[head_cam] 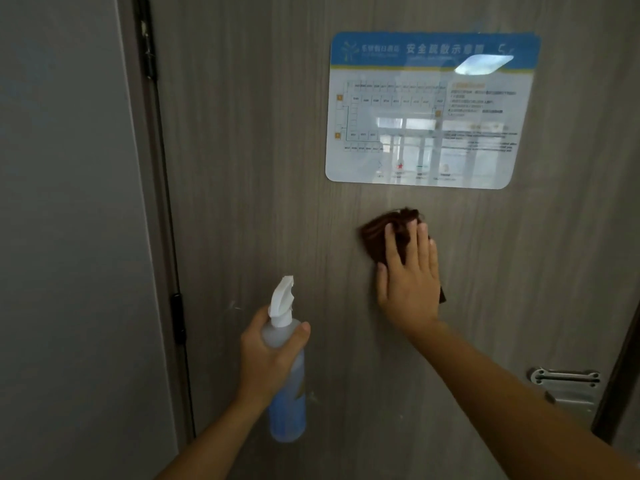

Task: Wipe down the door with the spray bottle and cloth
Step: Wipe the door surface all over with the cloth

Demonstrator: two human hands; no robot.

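Note:
A grey wood-grain door (263,168) fills the view. My right hand (408,275) presses a brown cloth (377,230) flat against the door just below a glossy sign, fingers straight and spread over the cloth. My left hand (270,355) grips a clear spray bottle (287,393) with blue liquid and a white trigger head, held upright close to the door at lower centre. Part of the cloth is hidden under my right palm.
A blue-and-white evacuation plan sign (429,109) is fixed to the door at upper right. A metal latch plate (568,389) sits at the door's right edge. The dark door frame with hinges (176,317) and a grey wall (69,237) lie to the left.

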